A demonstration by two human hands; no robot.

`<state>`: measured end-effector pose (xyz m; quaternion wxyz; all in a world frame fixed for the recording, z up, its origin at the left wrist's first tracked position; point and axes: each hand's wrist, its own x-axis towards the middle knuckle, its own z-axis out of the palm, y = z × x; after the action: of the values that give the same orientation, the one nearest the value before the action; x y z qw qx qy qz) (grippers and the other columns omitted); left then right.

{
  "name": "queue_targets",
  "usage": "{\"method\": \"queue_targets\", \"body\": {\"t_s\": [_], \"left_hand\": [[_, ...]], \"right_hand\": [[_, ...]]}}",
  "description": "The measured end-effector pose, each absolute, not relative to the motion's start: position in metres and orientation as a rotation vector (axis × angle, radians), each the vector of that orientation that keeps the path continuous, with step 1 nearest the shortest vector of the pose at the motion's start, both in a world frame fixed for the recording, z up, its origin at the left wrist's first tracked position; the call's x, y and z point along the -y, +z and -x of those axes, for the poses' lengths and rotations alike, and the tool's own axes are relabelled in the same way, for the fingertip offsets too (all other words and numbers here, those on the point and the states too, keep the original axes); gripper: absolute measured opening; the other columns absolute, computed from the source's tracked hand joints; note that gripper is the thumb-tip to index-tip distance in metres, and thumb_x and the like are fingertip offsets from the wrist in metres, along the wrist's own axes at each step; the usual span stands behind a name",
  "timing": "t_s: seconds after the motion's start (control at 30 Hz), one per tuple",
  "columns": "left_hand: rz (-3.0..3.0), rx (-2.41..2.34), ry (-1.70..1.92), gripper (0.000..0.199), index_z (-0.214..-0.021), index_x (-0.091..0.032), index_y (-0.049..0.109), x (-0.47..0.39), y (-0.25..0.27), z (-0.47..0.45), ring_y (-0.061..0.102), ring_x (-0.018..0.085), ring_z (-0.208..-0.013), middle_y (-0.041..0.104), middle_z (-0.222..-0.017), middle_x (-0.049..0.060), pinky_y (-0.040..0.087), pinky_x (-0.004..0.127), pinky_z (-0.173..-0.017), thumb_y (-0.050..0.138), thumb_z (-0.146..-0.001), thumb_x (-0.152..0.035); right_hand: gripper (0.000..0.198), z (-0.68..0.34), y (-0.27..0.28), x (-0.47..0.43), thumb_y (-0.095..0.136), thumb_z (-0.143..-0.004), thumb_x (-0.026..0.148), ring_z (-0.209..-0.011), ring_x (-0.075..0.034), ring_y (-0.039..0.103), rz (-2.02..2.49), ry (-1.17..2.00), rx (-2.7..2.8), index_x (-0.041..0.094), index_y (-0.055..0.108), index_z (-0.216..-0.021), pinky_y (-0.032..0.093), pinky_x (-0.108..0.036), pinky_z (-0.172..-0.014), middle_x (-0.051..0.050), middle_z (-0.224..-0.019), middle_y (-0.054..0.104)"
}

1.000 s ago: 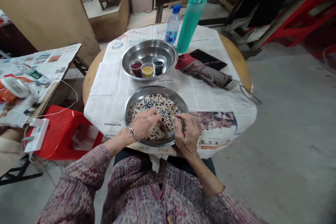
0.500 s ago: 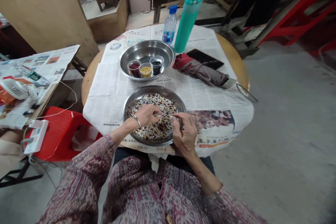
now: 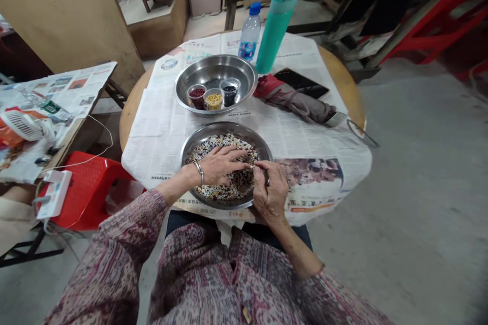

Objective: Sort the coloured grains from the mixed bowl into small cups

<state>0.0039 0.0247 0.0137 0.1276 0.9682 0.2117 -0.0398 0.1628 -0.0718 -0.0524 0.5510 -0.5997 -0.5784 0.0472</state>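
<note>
A steel bowl (image 3: 261, 144) in front of me holds a mix of white grains and red, yellow and black beans (image 3: 224, 142). Over this mix my left hand (image 3: 219, 166) lies stretched out, fingers spread, a bracelet on its wrist. Its fingertips reach up to my right hand (image 3: 271, 189) at the bowl's right side. There the right thumb and forefinger are pinched together; whatever is between them is too small to name. Behind stands a wider steel basin (image 3: 192, 73) with clear cups of red beans (image 3: 197, 96), yellow beans (image 3: 214, 101) and black beans (image 3: 229, 95).
Newspaper (image 3: 152, 122) covers the round table. A water bottle (image 3: 249, 35), a tall green bottle (image 3: 277, 28), a folded umbrella (image 3: 297, 101) and a dark flat tablet-like object (image 3: 305, 84) stand or lie at the back right. A red stool (image 3: 89, 188) and power strip (image 3: 57, 195) are left.
My left hand has moved right and its curled fingers have stretched out toward the right hand. The right hand's thumb and forefinger have drawn closer together. The view has shifted slightly.
</note>
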Motion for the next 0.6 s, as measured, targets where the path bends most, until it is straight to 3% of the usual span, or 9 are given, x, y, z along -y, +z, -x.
{"method": "queue_targets", "body": {"t_s": [0.17,0.3,0.4,0.5,0.6], "left_hand": [[-2.779,-0.927,-0.064,0.022,-0.112,-0.021,0.066,-0.044,0.007,-0.007,0.058,0.019,-0.107,0.061,-0.112,0.006,0.049,0.033,-0.093,0.053,-0.094,-0.019],[-2.735,-1.223,0.002,0.028,-0.110,-0.021,0.065,-0.034,0.010,0.013,0.061,0.017,-0.095,0.062,-0.106,0.005,0.052,0.029,-0.080,0.043,-0.096,-0.012],[-2.734,-1.270,0.253,0.027,-0.110,-0.020,0.063,-0.011,0.010,0.039,0.058,0.017,-0.102,0.060,-0.116,0.006,0.052,0.030,-0.088,0.046,-0.094,-0.009],[-2.645,-1.254,0.523,0.021,-0.098,-0.018,0.064,0.012,0.003,0.060,0.059,0.015,-0.094,0.063,-0.097,0.005,0.052,0.030,-0.090,0.044,-0.096,-0.012],[-2.555,-1.235,0.773,0.020,-0.092,-0.019,0.063,0.029,-0.010,0.068,0.060,0.015,-0.092,0.065,-0.093,0.005,0.053,0.030,-0.089,0.044,-0.097,-0.014]], "right_hand": [[0.015,-0.163,-0.053,0.072,0.049,-0.094,0.025,-0.091,-0.022,0.059,1.405,0.095,1.390,0.021,0.063,-0.098,0.048,-0.040,-0.084,-0.007,-0.094,0.067],[0.014,-0.163,-0.053,0.072,0.049,-0.093,0.023,-0.091,-0.022,0.059,1.406,0.073,1.404,0.020,0.062,-0.098,0.047,-0.040,-0.084,-0.007,-0.094,0.067],[0.011,-0.163,-0.055,0.072,0.053,-0.092,0.022,-0.091,-0.022,0.060,1.399,0.031,1.432,0.020,0.062,-0.098,0.047,-0.039,-0.083,-0.007,-0.093,0.068],[0.009,-0.164,-0.056,0.072,0.059,-0.088,0.020,-0.089,-0.021,0.060,1.374,-0.070,1.511,0.021,0.061,-0.097,0.045,-0.042,-0.090,-0.005,-0.091,0.068],[0.009,-0.166,-0.047,0.071,0.060,-0.086,0.017,-0.085,-0.020,0.058,1.348,-0.155,1.715,0.023,0.061,-0.092,0.038,-0.047,-0.101,-0.001,-0.085,0.067]]}}
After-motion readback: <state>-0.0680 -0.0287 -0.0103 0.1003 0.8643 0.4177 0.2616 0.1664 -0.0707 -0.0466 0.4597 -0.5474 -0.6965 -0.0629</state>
